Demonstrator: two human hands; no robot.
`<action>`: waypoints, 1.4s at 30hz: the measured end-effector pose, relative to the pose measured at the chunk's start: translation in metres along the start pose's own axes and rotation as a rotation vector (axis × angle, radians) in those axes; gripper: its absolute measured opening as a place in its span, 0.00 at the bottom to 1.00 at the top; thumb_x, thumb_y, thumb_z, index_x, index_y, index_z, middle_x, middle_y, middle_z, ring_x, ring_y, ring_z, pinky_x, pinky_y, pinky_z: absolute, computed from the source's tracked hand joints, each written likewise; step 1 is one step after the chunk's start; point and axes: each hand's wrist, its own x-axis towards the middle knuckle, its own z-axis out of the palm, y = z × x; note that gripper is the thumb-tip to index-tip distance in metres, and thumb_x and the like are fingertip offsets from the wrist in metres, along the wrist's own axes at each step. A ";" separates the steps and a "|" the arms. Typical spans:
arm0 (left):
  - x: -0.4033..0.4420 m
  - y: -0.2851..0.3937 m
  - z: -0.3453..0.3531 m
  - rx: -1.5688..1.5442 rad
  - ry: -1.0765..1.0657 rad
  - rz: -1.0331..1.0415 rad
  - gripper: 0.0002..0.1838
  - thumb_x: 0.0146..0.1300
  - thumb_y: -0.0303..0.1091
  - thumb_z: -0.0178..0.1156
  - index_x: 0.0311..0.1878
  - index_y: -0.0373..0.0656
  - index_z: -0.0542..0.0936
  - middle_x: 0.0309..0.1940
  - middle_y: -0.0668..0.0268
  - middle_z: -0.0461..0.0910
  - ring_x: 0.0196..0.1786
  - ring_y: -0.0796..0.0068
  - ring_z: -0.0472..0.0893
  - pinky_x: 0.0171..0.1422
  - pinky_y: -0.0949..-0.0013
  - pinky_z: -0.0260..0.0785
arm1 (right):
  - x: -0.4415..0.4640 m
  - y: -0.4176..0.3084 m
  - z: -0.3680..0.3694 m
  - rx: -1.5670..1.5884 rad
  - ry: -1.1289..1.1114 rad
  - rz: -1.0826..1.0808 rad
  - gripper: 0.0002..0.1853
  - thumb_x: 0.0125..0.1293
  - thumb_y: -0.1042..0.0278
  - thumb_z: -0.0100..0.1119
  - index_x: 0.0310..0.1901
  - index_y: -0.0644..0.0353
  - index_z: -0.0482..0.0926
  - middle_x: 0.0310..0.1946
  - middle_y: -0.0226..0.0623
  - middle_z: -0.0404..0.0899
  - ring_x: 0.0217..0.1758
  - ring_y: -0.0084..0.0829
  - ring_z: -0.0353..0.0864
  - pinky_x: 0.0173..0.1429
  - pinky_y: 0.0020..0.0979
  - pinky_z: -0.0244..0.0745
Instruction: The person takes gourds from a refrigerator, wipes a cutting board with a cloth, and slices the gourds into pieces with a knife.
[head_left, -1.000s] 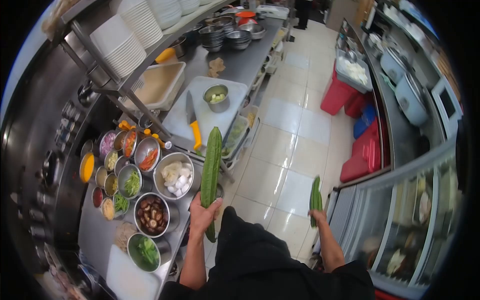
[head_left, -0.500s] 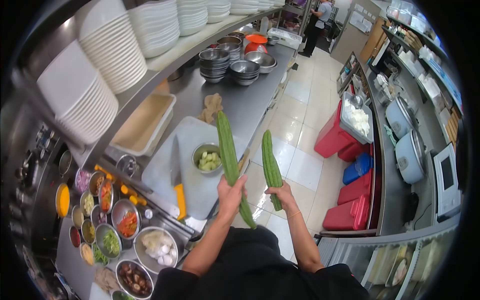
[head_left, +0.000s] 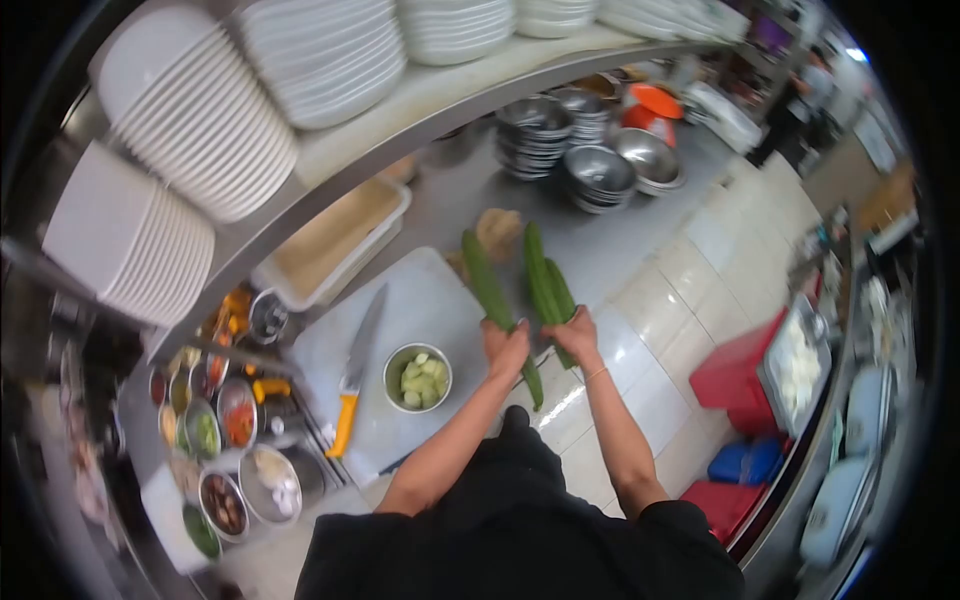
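Observation:
My left hand (head_left: 507,348) is wrapped round a long green ridge gourd (head_left: 485,280), held tilted past the right edge of the white cutting board (head_left: 410,285). Beside it, my right hand (head_left: 573,336) grips another ridge gourd (head_left: 562,295). A further green length (head_left: 532,245) overlaps that one; I cannot tell whether it is a separate gourd. On the board stand a metal bowl (head_left: 389,398) of pale green cut pieces (head_left: 425,379) and, to its left, a knife (head_left: 347,412) with a yellow handle. A brown cloth (head_left: 498,235) lies behind the gourds.
Stacked white dishes (head_left: 320,60) fill the shelf above the counter. Metal bowls (head_left: 600,175) and an orange container (head_left: 654,105) stand at the back. Bowls of ingredients (head_left: 238,415) crowd the left. Red bins (head_left: 735,370) line the right, and a person (head_left: 800,100) stands far off.
The view has swung to the right. Both hands have moved forward with their gourds, toward the counter and brown cloth, and the two gourds are closer together.

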 end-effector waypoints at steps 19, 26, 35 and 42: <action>-0.067 -0.042 -0.272 1.034 0.522 -0.036 0.19 0.51 0.32 0.68 0.48 0.38 0.81 0.45 0.50 0.82 0.50 0.44 0.81 0.52 0.53 0.76 | 0.023 -0.023 0.030 -0.133 0.176 -0.944 0.31 0.57 0.64 0.69 0.62 0.62 0.72 0.59 0.53 0.72 0.61 0.54 0.69 0.65 0.51 0.65; -0.049 -0.058 -0.273 0.966 0.517 -0.177 0.18 0.47 0.32 0.62 0.44 0.38 0.79 0.43 0.46 0.83 0.48 0.39 0.81 0.51 0.47 0.75 | -0.090 -0.081 0.098 -0.164 -0.575 -0.632 0.25 0.62 0.57 0.64 0.56 0.64 0.75 0.35 0.48 0.83 0.35 0.49 0.83 0.42 0.45 0.78; -0.139 -0.085 -0.311 0.622 0.568 -0.228 0.13 0.40 0.31 0.62 0.29 0.30 0.80 0.24 0.50 0.82 0.30 0.55 0.83 0.38 0.57 0.72 | -0.054 -0.108 0.161 -0.153 -0.157 -0.737 0.12 0.58 0.72 0.55 0.43 0.69 0.74 0.27 0.61 0.81 0.35 0.62 0.82 0.44 0.58 0.76; -0.186 -0.080 -0.310 0.413 0.484 -0.265 0.11 0.41 0.27 0.62 0.29 0.28 0.80 0.19 0.56 0.77 0.25 0.64 0.75 0.34 0.60 0.69 | 0.000 -0.146 0.194 0.102 0.009 -0.557 0.18 0.64 0.66 0.60 0.53 0.67 0.77 0.32 0.57 0.83 0.40 0.59 0.83 0.49 0.51 0.77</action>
